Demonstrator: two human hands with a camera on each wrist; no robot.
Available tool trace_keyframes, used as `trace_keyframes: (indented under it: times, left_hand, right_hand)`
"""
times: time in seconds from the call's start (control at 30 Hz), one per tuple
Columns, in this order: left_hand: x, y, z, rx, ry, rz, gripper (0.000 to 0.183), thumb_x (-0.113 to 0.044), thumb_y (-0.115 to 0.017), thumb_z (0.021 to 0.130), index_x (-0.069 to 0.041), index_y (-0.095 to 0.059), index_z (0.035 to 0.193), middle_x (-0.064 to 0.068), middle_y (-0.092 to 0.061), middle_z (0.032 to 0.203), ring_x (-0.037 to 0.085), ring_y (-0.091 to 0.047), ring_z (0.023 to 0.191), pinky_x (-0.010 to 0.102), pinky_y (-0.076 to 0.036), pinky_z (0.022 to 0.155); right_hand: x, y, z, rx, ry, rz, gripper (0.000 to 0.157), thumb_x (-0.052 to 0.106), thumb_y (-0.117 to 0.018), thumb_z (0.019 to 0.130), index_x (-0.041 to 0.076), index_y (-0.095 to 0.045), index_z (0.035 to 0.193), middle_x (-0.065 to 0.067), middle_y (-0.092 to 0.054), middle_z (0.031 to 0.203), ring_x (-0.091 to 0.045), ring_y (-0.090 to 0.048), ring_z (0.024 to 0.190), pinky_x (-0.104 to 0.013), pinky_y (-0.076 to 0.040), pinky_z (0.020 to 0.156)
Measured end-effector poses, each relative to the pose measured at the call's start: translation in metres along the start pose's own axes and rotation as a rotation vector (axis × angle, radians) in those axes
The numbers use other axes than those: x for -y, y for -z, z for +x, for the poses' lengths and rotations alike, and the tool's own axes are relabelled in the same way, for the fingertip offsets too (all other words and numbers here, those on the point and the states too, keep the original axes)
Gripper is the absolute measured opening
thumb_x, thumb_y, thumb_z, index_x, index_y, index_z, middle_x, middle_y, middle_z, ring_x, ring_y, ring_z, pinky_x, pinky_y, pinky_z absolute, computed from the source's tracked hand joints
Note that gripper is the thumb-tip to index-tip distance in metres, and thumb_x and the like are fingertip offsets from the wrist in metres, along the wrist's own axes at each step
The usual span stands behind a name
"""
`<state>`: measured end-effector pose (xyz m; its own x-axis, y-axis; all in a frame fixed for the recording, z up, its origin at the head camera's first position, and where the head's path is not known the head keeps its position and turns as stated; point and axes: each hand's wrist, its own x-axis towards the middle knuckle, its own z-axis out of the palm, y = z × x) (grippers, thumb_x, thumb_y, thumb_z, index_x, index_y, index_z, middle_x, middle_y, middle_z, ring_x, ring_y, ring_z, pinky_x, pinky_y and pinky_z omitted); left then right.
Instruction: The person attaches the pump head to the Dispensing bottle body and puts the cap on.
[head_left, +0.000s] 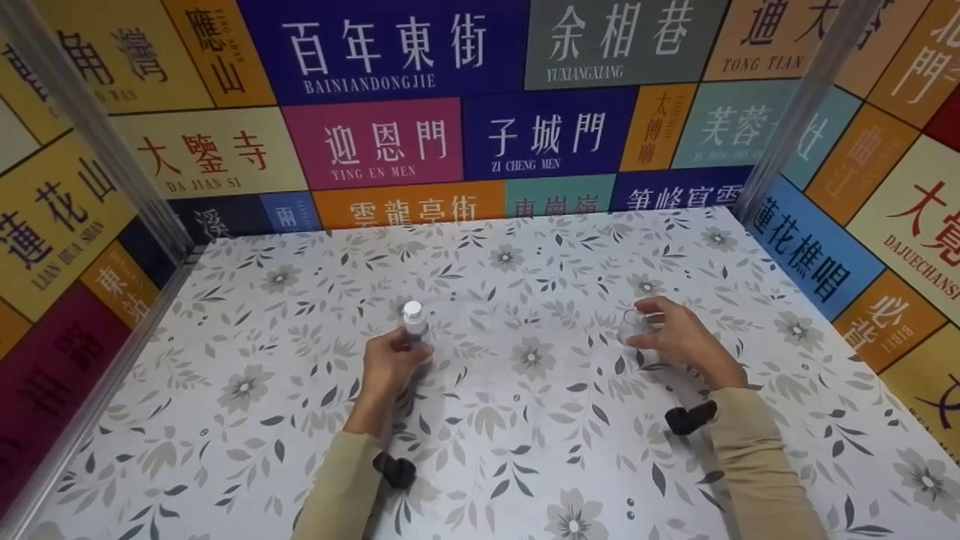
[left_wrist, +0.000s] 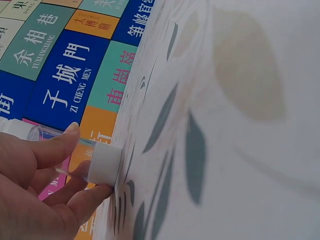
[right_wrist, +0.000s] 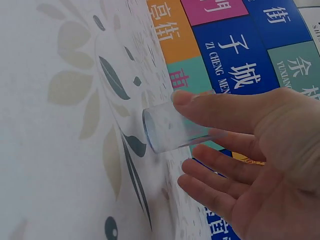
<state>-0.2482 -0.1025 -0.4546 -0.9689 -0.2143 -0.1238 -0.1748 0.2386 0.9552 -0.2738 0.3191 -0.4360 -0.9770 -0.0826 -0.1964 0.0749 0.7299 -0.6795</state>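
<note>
In the head view my left hand (head_left: 391, 361) grips a small bottle (head_left: 414, 321) that stands upright, white cap on top. Seen from the left wrist, the bottle (left_wrist: 104, 164) has a clear middle and a white base right at the tabletop, with the thumb and fingers of the left hand (left_wrist: 37, 185) around it. Farther right, my right hand (head_left: 679, 337) pinches a clear cup (head_left: 634, 326). The right wrist view shows this cup (right_wrist: 172, 127) as a see-through cylinder, thumb on one side and index finger on the other; the remaining fingers are loosely bent beside it.
A white cloth with grey leaves and flowers (head_left: 531, 357) covers the table. Colourful panels with large characters (head_left: 375, 142) rise at the back and both sides. Clear corner strips (head_left: 795, 112) stand where the panels meet. Dark wrist cameras (head_left: 394, 471) sit by both sleeves.
</note>
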Motion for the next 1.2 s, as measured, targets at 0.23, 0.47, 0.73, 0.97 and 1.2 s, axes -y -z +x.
trace_keyframes:
  times: [0.23,0.47,0.73,0.97,1.2]
  left_hand:
    - [0.0,0.0,0.0,0.008,0.011,-0.012,0.051,0.001,-0.074,0.082,0.002,-0.061,0.132,0.027,-0.062,0.134,0.039,-0.062,0.124,0.044,-0.05,0.105]
    - [0.001,-0.001,0.001,-0.004,0.003,-0.012,0.049,0.0,-0.075,0.081,0.002,-0.064,0.128,0.026,-0.066,0.129,0.038,-0.065,0.118,0.043,-0.053,0.102]
    - [0.002,0.0,0.002,-0.022,-0.019,-0.008,0.047,0.0,-0.076,0.081,0.001,-0.066,0.126,0.025,-0.068,0.124,0.037,-0.066,0.115,0.043,-0.053,0.099]
    - [0.003,0.001,0.002,-0.03,-0.012,0.013,0.047,-0.001,-0.076,0.081,0.002,-0.066,0.126,0.025,-0.069,0.124,0.038,-0.066,0.116,0.045,-0.051,0.103]
    - [0.002,0.002,0.002,-0.018,0.02,0.007,0.052,-0.001,-0.076,0.081,-0.001,-0.063,0.131,0.024,-0.067,0.127,0.037,-0.065,0.118,0.045,-0.05,0.105]
  right_hand:
    - [-0.004,-0.004,-0.001,0.021,-0.032,-0.024,0.068,0.029,-0.074,0.09,0.005,-0.043,0.146,-0.023,-0.048,0.149,-0.044,-0.043,0.138,-0.058,-0.035,0.114]
    - [-0.006,-0.006,-0.001,0.005,-0.016,-0.04,0.056,0.029,-0.072,0.092,0.008,-0.052,0.14,-0.023,-0.052,0.145,-0.042,-0.047,0.136,-0.058,-0.035,0.113]
    - [-0.003,-0.005,-0.003,-0.016,0.048,-0.047,0.05,0.028,-0.071,0.092,0.008,-0.057,0.135,-0.022,-0.058,0.139,-0.04,-0.052,0.131,-0.058,-0.038,0.11]
    - [0.002,-0.005,-0.002,-0.011,0.045,-0.051,0.048,0.027,-0.071,0.092,0.008,-0.057,0.134,-0.021,-0.06,0.138,-0.039,-0.054,0.13,-0.056,-0.039,0.109]
    - [0.011,-0.006,-0.002,-0.02,0.058,-0.053,0.049,0.031,-0.072,0.091,0.011,-0.058,0.134,-0.019,-0.063,0.134,-0.036,-0.056,0.126,-0.052,-0.044,0.102]
